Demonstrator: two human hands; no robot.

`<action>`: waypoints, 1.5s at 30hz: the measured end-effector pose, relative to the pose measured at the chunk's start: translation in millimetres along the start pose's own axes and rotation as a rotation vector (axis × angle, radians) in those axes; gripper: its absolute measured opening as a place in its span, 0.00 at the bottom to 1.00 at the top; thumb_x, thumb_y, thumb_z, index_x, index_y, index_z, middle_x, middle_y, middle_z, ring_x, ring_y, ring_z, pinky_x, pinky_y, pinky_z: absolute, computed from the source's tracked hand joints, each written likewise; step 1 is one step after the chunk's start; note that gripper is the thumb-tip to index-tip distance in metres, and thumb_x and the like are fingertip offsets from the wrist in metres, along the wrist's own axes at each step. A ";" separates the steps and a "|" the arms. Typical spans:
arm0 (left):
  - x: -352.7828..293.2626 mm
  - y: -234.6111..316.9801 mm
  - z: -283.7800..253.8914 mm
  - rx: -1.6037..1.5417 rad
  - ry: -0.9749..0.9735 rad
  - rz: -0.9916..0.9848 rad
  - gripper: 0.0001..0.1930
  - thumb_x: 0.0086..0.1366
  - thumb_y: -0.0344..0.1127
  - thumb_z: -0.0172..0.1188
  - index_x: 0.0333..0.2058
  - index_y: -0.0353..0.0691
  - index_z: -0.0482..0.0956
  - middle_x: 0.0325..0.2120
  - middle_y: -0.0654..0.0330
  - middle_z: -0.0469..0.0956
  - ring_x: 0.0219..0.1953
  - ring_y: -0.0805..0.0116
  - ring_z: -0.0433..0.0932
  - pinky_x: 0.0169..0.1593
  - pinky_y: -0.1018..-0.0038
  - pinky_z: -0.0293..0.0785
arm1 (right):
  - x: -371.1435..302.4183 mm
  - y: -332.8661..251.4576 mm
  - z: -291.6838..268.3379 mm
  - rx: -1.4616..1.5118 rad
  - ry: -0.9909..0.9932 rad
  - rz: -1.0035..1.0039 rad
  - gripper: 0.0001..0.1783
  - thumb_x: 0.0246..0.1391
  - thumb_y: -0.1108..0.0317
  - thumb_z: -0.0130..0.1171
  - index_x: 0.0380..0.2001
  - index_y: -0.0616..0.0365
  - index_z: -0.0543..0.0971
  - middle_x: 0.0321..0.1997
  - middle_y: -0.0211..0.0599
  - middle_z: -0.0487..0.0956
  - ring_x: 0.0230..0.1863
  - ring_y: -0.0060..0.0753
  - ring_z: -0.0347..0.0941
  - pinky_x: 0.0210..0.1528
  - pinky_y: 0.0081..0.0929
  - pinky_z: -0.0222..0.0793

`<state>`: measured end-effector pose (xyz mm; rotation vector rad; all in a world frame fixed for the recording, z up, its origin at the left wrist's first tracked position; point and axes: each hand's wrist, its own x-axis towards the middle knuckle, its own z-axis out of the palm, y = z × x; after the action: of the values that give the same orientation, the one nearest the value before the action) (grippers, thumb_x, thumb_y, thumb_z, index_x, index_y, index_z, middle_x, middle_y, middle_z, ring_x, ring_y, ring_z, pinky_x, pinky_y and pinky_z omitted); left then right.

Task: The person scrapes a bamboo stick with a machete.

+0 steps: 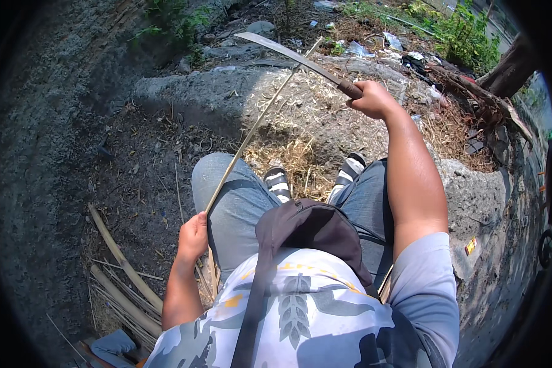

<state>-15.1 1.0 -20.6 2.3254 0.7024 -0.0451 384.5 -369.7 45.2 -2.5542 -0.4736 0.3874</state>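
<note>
fingers of the right hand (374, 98) wrapped the raised machete (288, 55); left hand (193, 236) gripped the bamboo strip (251, 132); a glancing swing could have cut the knee (218, 168).

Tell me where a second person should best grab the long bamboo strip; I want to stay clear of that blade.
Grip the bamboo strip low, just above the left hand, coming from the person's left side. That stretch runs bare over the knee, while the upper part crosses under the knife held in the right hand. The strip is thin, so pinch its flat faces.
</note>
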 end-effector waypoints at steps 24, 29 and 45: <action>0.7 -0.1 -1.2 -0.025 -0.004 0.032 0.30 0.80 0.55 0.42 0.33 0.30 0.76 0.18 0.59 0.71 0.26 0.73 0.68 0.31 0.69 0.69 | 1.0 -14.4 22.4 -0.095 0.013 -0.096 0.16 0.47 0.63 0.64 0.41 0.52 0.83 0.39 0.47 0.85 0.45 0.50 0.82 0.50 0.44 0.76; 1.9 -5.7 -1.0 -0.077 -0.017 -0.003 0.29 0.80 0.54 0.43 0.33 0.30 0.77 0.18 0.60 0.71 0.25 0.73 0.68 0.31 0.69 0.68 | -22.7 -62.8 35.2 -0.449 -0.048 -0.469 0.11 0.46 0.64 0.64 0.36 0.49 0.84 0.37 0.43 0.85 0.43 0.50 0.82 0.48 0.45 0.78; 7.2 -30.5 1.2 -0.110 -0.032 0.034 0.30 0.80 0.56 0.43 0.29 0.31 0.72 0.17 0.63 0.64 0.24 0.75 0.63 0.27 0.68 0.63 | -20.5 -57.6 36.0 -0.171 -0.092 -0.269 0.15 0.45 0.65 0.62 0.38 0.53 0.84 0.38 0.46 0.85 0.44 0.51 0.82 0.49 0.44 0.77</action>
<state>-24.0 22.3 -41.9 2.2260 0.6332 -0.0280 338.6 -315.9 49.5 -2.5945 -0.9079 0.3807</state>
